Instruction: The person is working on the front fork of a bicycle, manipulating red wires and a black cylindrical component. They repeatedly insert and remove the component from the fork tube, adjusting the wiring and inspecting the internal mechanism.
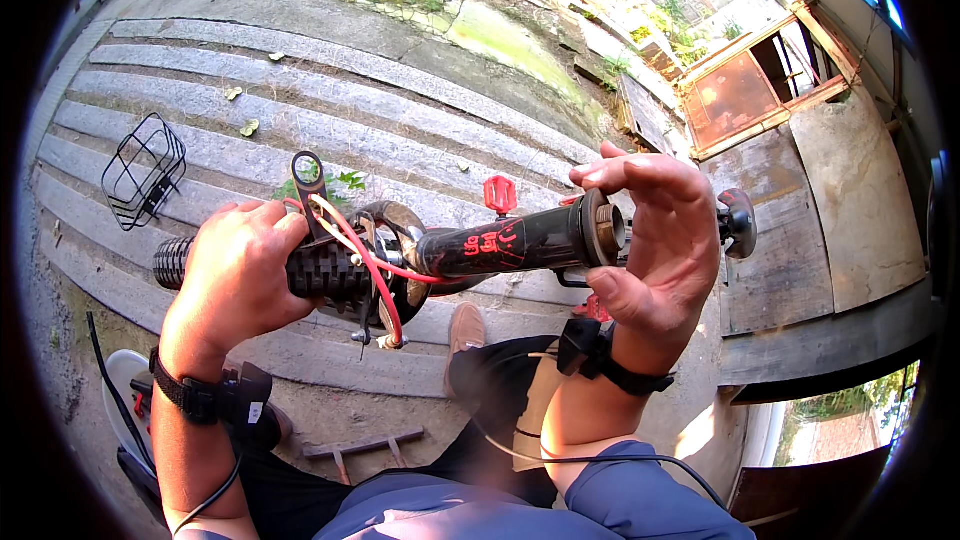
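Note:
A small black bicycle frame with red lettering lies across my view, its knobbly tyre at the left. My left hand is wrapped over that tyre, thumb on the near side. Beside the tyre are a black bracket with a ring, red cables and brake parts. At the tube's right end sits a brass-coloured threaded ring. My right hand curves around this end with fingers and thumb apart, holding nothing. Whether its fingertips touch the tube, I cannot tell.
A red pedal sticks up behind the frame; the saddle shows at the right. A black wire basket lies on the stone slabs at the left. Near my feet is a metal-and-wood stand. Wooden boards lean at the right.

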`<state>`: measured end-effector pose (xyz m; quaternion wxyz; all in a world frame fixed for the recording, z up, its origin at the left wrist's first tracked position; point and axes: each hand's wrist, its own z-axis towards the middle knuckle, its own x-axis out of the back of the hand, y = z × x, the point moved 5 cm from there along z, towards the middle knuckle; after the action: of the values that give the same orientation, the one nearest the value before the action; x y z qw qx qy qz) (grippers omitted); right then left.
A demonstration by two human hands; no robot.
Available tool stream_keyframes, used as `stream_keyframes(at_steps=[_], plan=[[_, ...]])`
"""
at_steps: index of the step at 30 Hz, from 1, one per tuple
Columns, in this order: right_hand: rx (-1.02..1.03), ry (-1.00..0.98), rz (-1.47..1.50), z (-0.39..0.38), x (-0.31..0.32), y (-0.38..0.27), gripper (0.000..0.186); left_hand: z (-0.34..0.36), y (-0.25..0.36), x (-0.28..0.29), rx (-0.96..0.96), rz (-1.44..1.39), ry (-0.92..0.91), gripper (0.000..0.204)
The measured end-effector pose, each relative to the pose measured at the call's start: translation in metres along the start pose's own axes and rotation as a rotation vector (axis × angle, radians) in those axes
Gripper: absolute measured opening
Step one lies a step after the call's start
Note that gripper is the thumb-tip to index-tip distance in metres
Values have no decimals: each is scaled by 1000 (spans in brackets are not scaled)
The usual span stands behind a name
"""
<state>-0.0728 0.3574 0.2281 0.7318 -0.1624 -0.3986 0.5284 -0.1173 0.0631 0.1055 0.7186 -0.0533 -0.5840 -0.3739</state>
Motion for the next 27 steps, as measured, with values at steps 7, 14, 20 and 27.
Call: stream_keyframes(at_steps=[7,14,20,27], plan=[[-114,68,88,1,-10,-2,70,-1,-2,-1,0,6,2,46],[-47,62,122,0,-13,-3,76,-1,-2,-1,3,13,1,46],[-89,74,-8,1,-5,-3,77,-1,-1,-1,18,12,-13,46],[-54,92,155,-2,-8,-2,72,0,-1,1,13,-1,-24,47]])
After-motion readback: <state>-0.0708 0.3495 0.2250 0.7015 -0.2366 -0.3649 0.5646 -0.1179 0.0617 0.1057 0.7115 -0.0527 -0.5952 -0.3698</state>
